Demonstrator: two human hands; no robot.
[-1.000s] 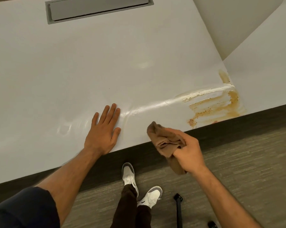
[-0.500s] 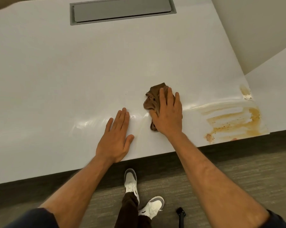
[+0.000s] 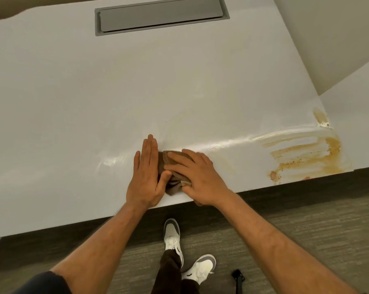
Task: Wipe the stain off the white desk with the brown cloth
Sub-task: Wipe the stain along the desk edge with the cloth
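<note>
The white desk [image 3: 94,92] fills the view, with a grey hatch [image 3: 161,14] set flush near its far edge and carpet [image 3: 296,236] below the near edge. Your two hands sit side by side close to that near edge, nearly touching. Your left hand [image 3: 146,177] lies flat on the desk, fingers straight and together, its thumb against the cloth [image 3: 173,183]. Your right hand [image 3: 197,179] presses down on the cloth with fingers spread and pointing left, not curled round it. The brown cloth is bunched up between and under your hands, on the desk, mostly hidden by the right one. The stain [image 3: 306,158] is well off to your right, by the desk's right corner: orange-brown streaks and specks, with a smaller smear just beyond them. A shiny wet streak runs from the cloth towards it. Your shoes [image 3: 186,251] show on the carpet beneath.
</note>
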